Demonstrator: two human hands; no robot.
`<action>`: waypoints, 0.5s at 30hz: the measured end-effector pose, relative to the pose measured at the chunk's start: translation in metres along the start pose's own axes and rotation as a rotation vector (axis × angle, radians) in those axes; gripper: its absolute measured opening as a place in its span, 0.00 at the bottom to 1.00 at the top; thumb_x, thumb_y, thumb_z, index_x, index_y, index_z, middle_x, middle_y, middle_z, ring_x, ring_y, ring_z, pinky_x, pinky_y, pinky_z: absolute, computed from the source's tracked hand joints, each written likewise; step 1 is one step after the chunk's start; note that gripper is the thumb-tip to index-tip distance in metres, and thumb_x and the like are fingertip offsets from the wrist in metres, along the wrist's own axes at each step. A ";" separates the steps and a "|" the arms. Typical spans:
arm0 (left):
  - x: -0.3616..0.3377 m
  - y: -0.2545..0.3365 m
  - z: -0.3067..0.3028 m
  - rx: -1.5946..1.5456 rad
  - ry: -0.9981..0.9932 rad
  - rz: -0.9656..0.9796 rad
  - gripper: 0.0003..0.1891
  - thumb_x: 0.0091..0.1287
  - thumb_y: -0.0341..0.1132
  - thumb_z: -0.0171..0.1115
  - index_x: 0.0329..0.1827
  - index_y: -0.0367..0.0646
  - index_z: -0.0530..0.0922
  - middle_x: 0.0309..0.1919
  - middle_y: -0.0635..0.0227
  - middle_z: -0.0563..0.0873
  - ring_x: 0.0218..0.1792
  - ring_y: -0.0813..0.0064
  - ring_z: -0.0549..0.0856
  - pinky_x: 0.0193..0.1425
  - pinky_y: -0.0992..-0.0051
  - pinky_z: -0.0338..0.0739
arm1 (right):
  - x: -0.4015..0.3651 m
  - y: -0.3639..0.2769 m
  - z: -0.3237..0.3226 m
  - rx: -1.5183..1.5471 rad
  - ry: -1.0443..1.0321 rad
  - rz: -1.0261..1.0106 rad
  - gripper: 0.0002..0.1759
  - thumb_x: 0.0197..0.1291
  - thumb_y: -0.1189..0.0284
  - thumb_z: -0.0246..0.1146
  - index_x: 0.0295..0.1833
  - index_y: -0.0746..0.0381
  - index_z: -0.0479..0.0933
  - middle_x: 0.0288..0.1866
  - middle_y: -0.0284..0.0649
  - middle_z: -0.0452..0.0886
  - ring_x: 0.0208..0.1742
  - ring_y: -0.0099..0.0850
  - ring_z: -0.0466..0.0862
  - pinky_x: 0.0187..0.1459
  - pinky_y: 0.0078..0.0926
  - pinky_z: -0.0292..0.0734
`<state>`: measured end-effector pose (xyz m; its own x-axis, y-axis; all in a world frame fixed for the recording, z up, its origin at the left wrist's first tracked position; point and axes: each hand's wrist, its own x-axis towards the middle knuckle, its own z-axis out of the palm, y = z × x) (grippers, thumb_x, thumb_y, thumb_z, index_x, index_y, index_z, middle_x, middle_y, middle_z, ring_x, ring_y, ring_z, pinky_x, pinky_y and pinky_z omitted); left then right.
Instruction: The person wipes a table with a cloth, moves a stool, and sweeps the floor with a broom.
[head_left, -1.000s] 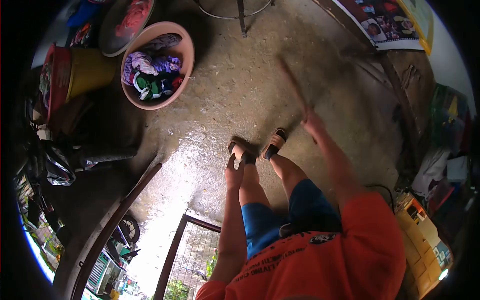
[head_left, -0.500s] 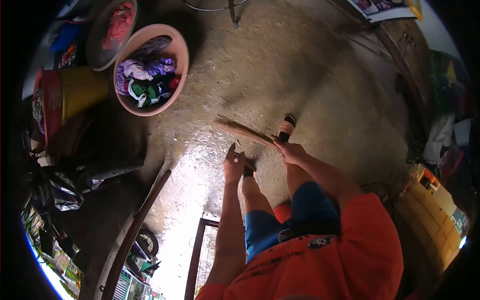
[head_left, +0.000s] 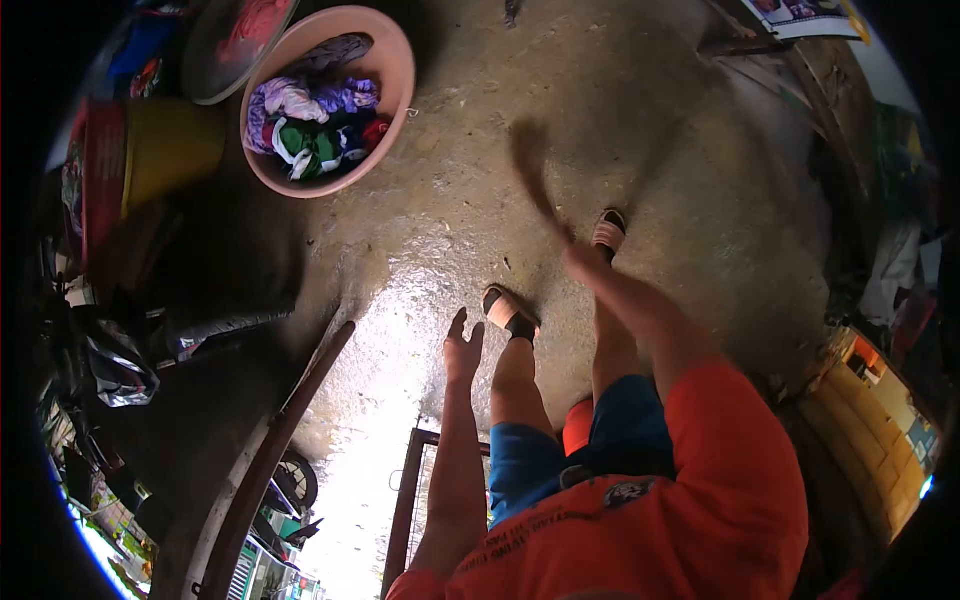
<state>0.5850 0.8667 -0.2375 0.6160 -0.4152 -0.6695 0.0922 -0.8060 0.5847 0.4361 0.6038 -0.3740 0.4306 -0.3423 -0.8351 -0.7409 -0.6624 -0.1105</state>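
Observation:
My right hand (head_left: 583, 262) is closed round the near end of a brown broom-like bundle (head_left: 535, 178), which is blurred and points up and to the left above the wet concrete floor (head_left: 470, 190). The bundle's far end widens a little. My left hand (head_left: 462, 345) holds nothing and has its thumb and fingers apart, over the bright wet patch of floor. Just right of it is my left foot in a sandal (head_left: 508, 306). The other sandal (head_left: 609, 231) lies close to my right hand.
A pink basin (head_left: 400, 100) with clothes (head_left: 310, 145) stands at the upper left, beside a yellow bucket (head_left: 172, 150) and a red one (head_left: 97, 180). A wooden door edge (head_left: 290, 420) runs along the lower left. A motorcycle wheel (head_left: 297, 482) shows behind it.
My right hand has swung the bundle upward, from pointing left to pointing up-left. My left hand's fingers have spread. The view has shifted and my left foot shows more fully.

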 end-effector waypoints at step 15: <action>-0.006 0.004 -0.026 -0.093 0.106 0.051 0.26 0.61 0.39 0.63 0.62 0.39 0.70 0.55 0.49 0.77 0.58 0.55 0.76 0.60 0.66 0.71 | -0.083 0.021 -0.059 0.249 0.399 0.037 0.43 0.54 0.72 0.56 0.73 0.57 0.43 0.39 0.56 0.79 0.38 0.49 0.81 0.37 0.44 0.76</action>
<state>0.6021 0.8764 -0.2193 0.7002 -0.4041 -0.5886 0.1275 -0.7404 0.6600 0.4150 0.5785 -0.2750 0.5300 -0.6242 -0.5740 -0.8395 -0.4816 -0.2515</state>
